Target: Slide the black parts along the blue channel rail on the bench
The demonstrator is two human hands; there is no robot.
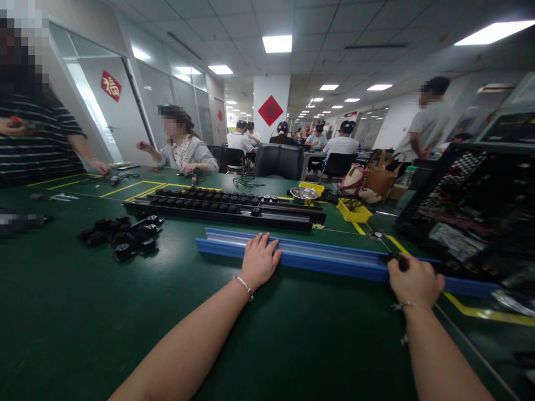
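Straight ahead is 12 o'clock, and the blue channel (326,259) lies on the green table (292,334), running from 11 o'clock to past 2 o'clock. It is long and straight, with raised side walls and a shiny pale strip inside. At 12 o'clock the left hand (261,262) rests on it, fingers extended and slightly parted, pinching nothing. At 2 o'clock the right hand (416,278) has curled fingers, closed around a small black part (397,258) at the channel.

Beyond, between 11 and 12 o'clock, black channels (292,220) carry rows of black pieces. A yellow tray (355,216) at 1 o'clock has dark items in it, too blurred to name. Between 12 and 1 sits a shiny metal bowl (304,193); its contents cannot be made out. Loose black parts (125,239) lie heaped toward 10 to 11 o'clock.
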